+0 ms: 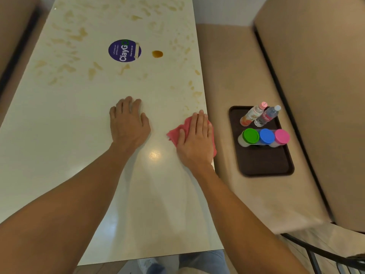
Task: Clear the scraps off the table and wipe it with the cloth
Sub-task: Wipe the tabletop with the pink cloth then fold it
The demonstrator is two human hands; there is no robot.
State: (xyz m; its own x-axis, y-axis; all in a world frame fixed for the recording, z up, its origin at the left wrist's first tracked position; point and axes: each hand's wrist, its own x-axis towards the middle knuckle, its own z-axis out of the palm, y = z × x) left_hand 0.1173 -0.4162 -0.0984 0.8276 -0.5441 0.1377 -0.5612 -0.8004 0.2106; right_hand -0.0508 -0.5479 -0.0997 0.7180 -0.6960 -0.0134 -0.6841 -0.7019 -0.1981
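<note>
On the worktop [79,135], near its right edge, the right hand [195,141] lies flat w/ straight fingers on the pink cloth [173,134] and presses it down; it does not clasp it. The left hand [128,123] rests palm down on the bare surface, released, holding nothing, apart from the cloth.

I judge the step in hand is the wiping, not the clearing: no loose scraps show, only marks. The part near the person looks clean and shiny. The far half carries many yellowish smears [65,66], plus one dark brown drop [157,54] near the round purple sticker [124,50]. So approx. half of the wipe is left, I think. The next move calls for pushing the cloth forward and to the left over the smears, w/ firm flat pressure, and probably more than one pass over the drop.

Containers: a dark tray [262,165] sits on the bench seat [237,66] at the right, apart from the worktop. It holds two closed bottles, i.e. the pink-cap bottle [251,114] and the pale-cap bottle [266,115], touching each other. In front of them stand three jars in a row: green-lid jar [250,136], blue-lid jar [267,136], pink-lid jar [282,136]. What is inside the jars I cannot tell.
</note>
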